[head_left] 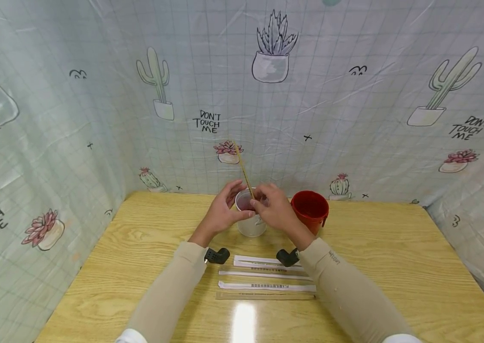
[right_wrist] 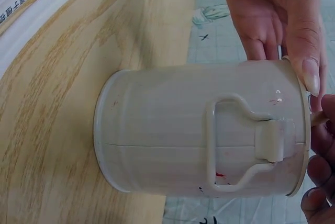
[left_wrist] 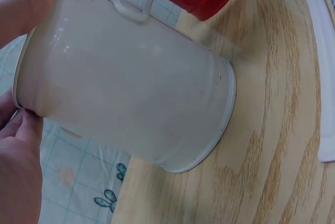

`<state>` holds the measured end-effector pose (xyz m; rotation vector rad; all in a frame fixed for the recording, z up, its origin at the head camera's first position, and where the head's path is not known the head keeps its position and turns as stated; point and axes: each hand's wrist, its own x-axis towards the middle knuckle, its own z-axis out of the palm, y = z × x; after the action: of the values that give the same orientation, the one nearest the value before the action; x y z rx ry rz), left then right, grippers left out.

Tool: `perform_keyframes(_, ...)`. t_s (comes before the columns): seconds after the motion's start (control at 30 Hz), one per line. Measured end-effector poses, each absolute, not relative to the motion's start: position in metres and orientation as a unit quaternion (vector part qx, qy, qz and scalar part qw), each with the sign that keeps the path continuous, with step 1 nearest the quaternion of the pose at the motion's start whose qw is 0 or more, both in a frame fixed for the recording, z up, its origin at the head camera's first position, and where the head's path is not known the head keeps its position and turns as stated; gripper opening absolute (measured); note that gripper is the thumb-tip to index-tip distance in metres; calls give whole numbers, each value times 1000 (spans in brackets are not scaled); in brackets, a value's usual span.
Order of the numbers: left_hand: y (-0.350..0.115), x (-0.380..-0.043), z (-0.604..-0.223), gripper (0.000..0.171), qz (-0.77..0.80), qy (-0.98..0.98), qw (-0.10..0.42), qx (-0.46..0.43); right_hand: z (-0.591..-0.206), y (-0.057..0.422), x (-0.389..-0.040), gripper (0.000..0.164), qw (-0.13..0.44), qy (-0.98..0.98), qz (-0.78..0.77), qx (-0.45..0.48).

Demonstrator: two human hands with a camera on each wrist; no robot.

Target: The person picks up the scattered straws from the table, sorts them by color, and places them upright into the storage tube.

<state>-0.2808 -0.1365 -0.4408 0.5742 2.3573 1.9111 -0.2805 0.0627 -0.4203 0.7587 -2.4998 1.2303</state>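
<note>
A small white metal bucket [head_left: 251, 229] stands upright on the table, with a folded wire handle [right_wrist: 212, 145] on its side. My left hand [head_left: 224, 210] grips its rim from the left, thumb on the near side and fingers round the far side. From the right, my right hand [head_left: 275, 207] pinches a thin tan paper-wrapped straw [head_left: 243, 166] at the bucket's mouth. The straw slants up and left, and its lower end is hidden by the hand and rim. Only part of the bucket's inside shows in the head view.
A red bucket [head_left: 310, 216] stands just right of the white one. Nearer me, several wrapped straws, white [head_left: 267, 287] and tan [head_left: 265, 296], lie side by side across the wooden table [head_left: 379, 267]. A printed cloth [head_left: 332, 105] hangs behind the table's back edge.
</note>
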Motion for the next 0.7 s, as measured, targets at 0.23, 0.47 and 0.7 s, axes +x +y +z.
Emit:
perform_keyframes(0.23, -135, -280, -442, 92, 625, 759, 21, 180, -426, 63, -280, 5, 123, -864, 420, 250)
perform_keyframes(0.47, -133, -278, -443, 93, 632, 755, 18, 173, -432, 66, -277, 5, 135, -860, 429, 242)
perform_keyframes(0.7, -131, -279, -440, 95, 624, 761, 11, 176, -438, 77, -265, 7, 199, -825, 459, 263)
